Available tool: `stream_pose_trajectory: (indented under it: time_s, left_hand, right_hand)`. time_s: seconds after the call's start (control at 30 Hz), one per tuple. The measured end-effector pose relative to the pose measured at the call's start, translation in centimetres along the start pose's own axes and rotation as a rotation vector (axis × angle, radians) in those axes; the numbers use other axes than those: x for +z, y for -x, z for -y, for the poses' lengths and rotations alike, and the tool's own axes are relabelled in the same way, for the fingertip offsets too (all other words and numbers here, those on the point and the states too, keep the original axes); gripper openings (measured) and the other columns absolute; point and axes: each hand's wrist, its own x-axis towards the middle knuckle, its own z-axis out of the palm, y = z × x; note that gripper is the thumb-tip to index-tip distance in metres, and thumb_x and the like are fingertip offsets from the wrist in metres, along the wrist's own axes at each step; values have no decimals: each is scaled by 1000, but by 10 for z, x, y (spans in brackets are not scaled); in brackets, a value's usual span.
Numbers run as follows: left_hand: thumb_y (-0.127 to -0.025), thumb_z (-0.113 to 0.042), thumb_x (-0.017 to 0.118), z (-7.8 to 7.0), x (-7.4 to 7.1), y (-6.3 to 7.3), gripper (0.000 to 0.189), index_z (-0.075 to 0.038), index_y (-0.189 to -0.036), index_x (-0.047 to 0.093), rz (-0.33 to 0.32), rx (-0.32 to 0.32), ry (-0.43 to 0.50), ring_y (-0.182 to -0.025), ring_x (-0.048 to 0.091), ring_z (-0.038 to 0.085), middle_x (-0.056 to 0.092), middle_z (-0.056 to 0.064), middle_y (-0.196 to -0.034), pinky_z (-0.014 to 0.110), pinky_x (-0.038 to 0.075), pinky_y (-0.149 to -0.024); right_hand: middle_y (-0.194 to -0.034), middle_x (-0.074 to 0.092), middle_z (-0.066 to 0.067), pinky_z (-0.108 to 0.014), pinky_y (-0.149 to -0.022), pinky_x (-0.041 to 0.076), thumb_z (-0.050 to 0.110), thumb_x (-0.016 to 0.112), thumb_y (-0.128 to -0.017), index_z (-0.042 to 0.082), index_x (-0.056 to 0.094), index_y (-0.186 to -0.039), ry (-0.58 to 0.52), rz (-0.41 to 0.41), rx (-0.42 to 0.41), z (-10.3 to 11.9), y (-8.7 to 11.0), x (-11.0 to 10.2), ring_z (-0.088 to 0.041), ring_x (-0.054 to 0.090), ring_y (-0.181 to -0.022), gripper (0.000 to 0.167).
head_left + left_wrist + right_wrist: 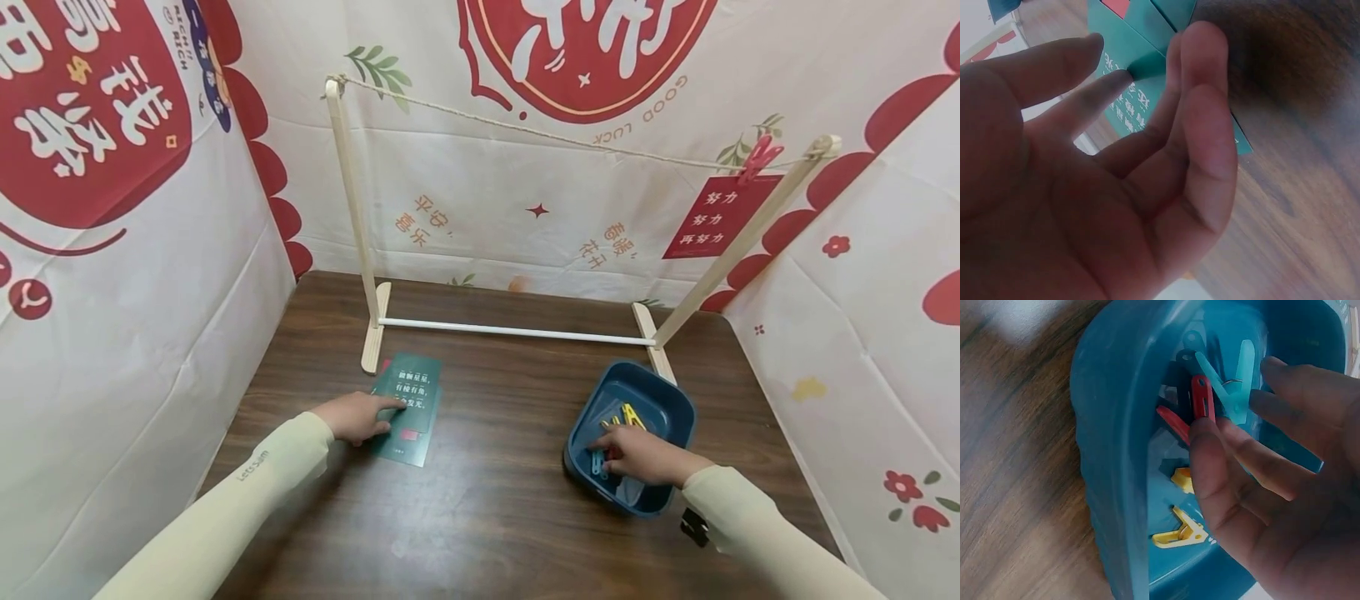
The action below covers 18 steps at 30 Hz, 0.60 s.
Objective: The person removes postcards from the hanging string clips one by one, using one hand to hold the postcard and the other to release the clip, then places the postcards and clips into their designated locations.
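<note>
On the table at left lie overlapping green cards (417, 377) with white writing. My left hand (358, 417) touches the top card with its extended index finger; in the left wrist view its other fingers are loosely bent and hold nothing. At right stands a dark blue basin (678, 400). My right hand (643, 454) reaches into it, with fingertips at a red clothespin (1202, 397) and beside a light blue clothespin (1241, 381). No firm pinch shows. Yellow clothespins (1182, 534) also lie in the basin.
Behind the cards and basin stands a wooden rack with a white bottom rod (517, 332) and a string (525, 129) across its top. A pink clothespin (760, 158) holds a red card (712, 221) on the string's right end. Printed cloth (487, 208) hangs around the table.
</note>
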Motion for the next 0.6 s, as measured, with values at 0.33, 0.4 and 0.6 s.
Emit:
stream_pose_trajectory:
  time_s: [0.33, 0.4, 0.6]
  left_hand:
    - [-108, -22, 69, -18, -4, 3, 48, -10, -153, 61, -76, 31, -163, -87, 72, 27, 76, 23, -113, 46, 60, -80]
    - [-107, -24, 70, -26, -5, 0, 50, -9, -154, 60, -130, 49, -199, -104, 72, 34, 71, 25, -130, 54, 60, -89]
    - [-110, -33, 69, -67, -6, -25, 68, -13, -168, 41, -329, 156, -190, -83, 67, 27, 59, 26, -136, 38, 58, -60]
  right_hand:
    - [-110, 62, -10, -32, -71, 53, 9, 75, -102, -6, 74, -130, 33, 24, 31, 3, 9, -1, -13, 56, -82, 31]
    - [-110, 66, -10, -35, -74, 56, 9, 75, -102, -4, 76, -125, 32, -7, 13, 1, 11, -7, -16, 61, -84, 26]
    - [-113, 73, -9, -38, -74, 60, 8, 77, -100, 1, 77, -120, 107, -267, 15, 4, 19, -48, -21, 68, -92, 21]
